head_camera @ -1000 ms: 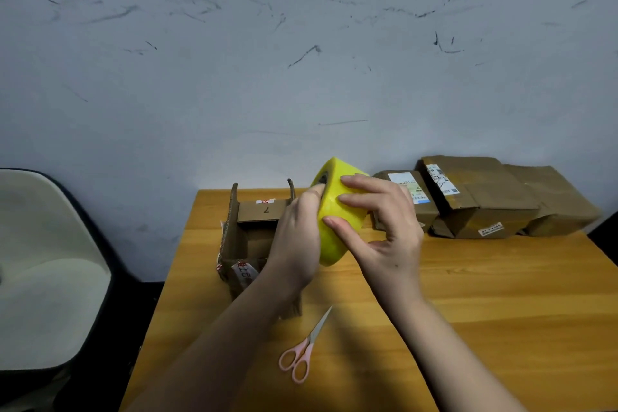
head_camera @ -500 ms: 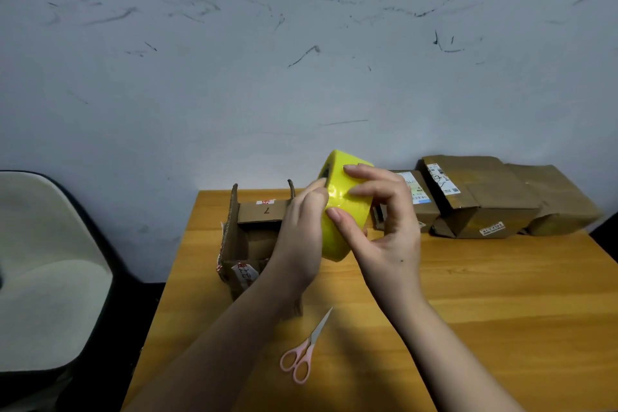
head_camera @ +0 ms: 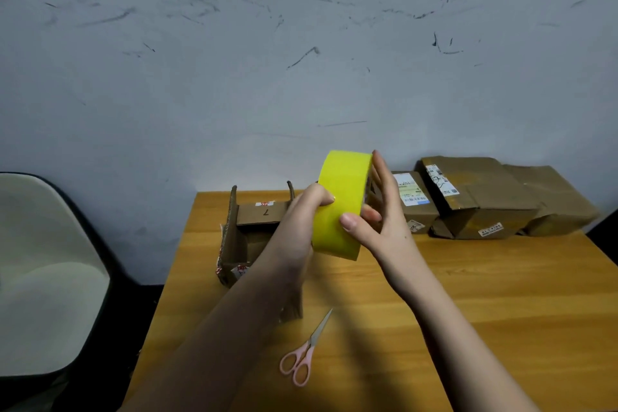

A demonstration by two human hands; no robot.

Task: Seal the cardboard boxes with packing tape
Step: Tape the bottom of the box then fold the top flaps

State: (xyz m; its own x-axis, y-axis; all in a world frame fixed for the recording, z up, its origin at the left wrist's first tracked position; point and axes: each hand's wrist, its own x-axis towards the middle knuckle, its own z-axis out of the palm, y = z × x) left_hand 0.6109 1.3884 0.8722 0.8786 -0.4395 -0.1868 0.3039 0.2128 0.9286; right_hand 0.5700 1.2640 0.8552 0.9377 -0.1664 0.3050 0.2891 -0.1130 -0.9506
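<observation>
A wide yellow roll of packing tape is held up above the wooden table, between both hands. My left hand grips its left side, thumb on the outer band. My right hand holds the right side, thumb pressed on the yellow band and fingers along the far rim. Behind my left wrist stands an open cardboard box with its flaps up.
Pink-handled scissors lie on the table near its front. Three closed cardboard boxes with labels sit at the back right against the wall. A dark chair with a pale seat stands left of the table.
The roll has turned and risen slightly, so its outer band faces me. My right fingers have slid from the band to the far rim, leaving the thumb on the band.
</observation>
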